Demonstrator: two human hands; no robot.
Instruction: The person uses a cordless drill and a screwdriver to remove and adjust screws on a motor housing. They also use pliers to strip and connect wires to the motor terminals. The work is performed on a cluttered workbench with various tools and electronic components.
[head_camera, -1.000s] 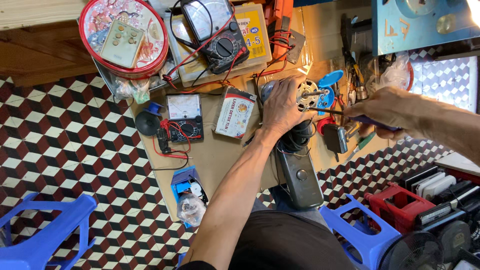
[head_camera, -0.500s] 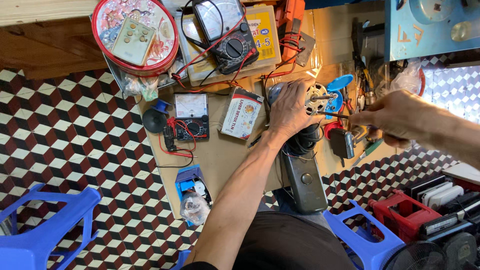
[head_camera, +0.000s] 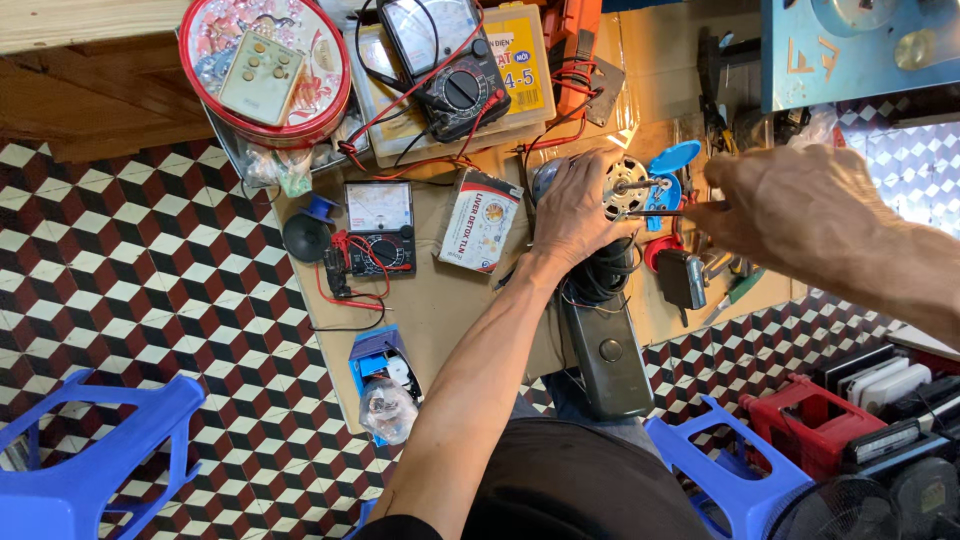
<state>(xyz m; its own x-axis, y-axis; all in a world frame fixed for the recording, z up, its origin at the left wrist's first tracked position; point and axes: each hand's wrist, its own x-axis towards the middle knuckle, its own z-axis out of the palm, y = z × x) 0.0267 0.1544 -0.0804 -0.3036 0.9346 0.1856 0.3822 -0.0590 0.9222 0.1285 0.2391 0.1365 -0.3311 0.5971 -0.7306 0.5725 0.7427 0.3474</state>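
The left hand (head_camera: 575, 215) lay spread over the motor (head_camera: 625, 190), fingers curled round its housing, apparently to pin it against the cardboard-covered counter (head_camera: 440, 310) so it would not turn. The motor sat near the middle of the counter, shaft up, above a grey casing (head_camera: 605, 350) trailing dark wires. The right hand (head_camera: 800, 215) came in from the right, fingers closed on a thin screwdriver (head_camera: 665, 212) held nearly level, its tip at the motor's edge, seemingly so that it could work at the side while the top stayed clamped. Just left of the left hand lay a small box (head_camera: 478, 220), then a meter (head_camera: 378, 228) with red leads. A second meter (head_camera: 445, 60) and a round tin (head_camera: 265, 65) sat farther back, within reach.
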